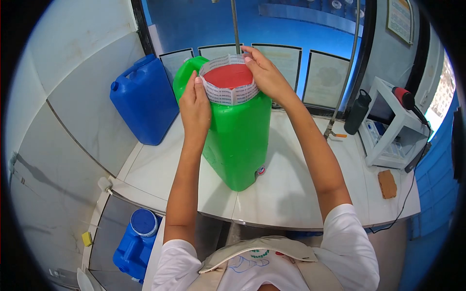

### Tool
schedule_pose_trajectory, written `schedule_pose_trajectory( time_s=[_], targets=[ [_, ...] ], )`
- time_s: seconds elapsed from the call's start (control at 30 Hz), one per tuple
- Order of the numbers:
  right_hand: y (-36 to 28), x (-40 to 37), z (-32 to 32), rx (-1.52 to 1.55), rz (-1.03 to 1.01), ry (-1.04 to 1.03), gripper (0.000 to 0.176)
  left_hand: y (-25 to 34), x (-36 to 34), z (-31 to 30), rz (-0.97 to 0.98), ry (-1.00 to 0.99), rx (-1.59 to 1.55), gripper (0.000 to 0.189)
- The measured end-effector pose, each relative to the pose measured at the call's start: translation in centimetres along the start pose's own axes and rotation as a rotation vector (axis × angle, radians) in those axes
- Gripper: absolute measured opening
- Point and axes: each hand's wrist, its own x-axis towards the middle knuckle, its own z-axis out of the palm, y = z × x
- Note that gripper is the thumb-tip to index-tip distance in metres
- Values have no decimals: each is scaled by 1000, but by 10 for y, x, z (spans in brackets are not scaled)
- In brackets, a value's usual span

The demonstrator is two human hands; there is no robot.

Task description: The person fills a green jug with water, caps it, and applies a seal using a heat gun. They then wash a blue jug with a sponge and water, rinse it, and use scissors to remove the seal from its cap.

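A tall green water jug (238,140) stands upright on the white tiled counter in front of me. Its wide red cap (228,76) faces up, ringed by a loose-looking clear plastic seal band (232,97) with printed text that stands above the cap's edge. My left hand (195,106) grips the band at its left side, thumb and fingers nearly together. At the far right side, my right hand (267,77) holds the band with the thumb at its upper edge; some of its fingers are hidden behind it. A small tap (261,170) sits low on the jug.
A blue jug (144,99) stands at the back left; another blue container (135,247) is lower left. To the right are a dark bottle (358,112), a white rack (391,126) with a red-and-black heat gun or dryer (404,98), a pipe valve (332,131) and a brown piece (387,184).
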Motion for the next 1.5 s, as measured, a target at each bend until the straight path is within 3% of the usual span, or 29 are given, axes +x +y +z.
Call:
schedule_pose_trajectory(
  time_s=[0.13,0.3,0.5,0.57,0.63,0.7,0.8,0.87,0.93,1.0,1.1,1.17,1.33,1.4,1.43,1.47,1.5],
  targets=[
    [5,1,-3,112,61,-114,55,16,-4,-4,-63,-47,116,44],
    [11,-1,-3,21,60,-76,62,31,-19,-3,-134,-62,225,42],
    [18,-7,-5,44,62,-92,68,27,-19,-5,-67,-63,160,41],
    [14,-9,-6,52,75,-59,69,35,-24,-6,-162,-78,152,43],
    [10,-3,-6,185,-4,-18,72,17,-23,-5,-128,-57,188,47],
    [3,4,-8,260,55,-27,76,7,-11,-6,-91,-33,222,51],
    [16,14,-8,308,110,-57,84,6,15,-7,-64,-35,52,64],
    [32,17,-3,282,93,-81,86,-5,28,-7,-418,-240,-249,77],
    [39,19,1,259,126,-98,91,-3,28,-3,-378,-262,-271,78],
    [46,20,2,306,153,-101,94,-1,21,3,-365,-160,-301,79],
    [51,20,0,267,307,-213,98,-7,20,7,-356,-157,-254,79],
    [48,14,2,405,167,-66,99,-8,18,6,-358,-160,-256,77],
    [39,0,-38,493,192,65,91,12,9,1,-389,-50,-273,73],
    [40,-18,-79,441,273,-38,85,18,5,-1,-259,43,-64,74],
    [38,-32,-100,441,276,-7,71,28,0,5,-84,79,23,68],
    [37,-43,-123,428,281,9,71,38,-6,11,89,115,104,61],
    [38,-56,-149,291,239,-18,62,65,-19,23,145,141,270,56]
  ],
)
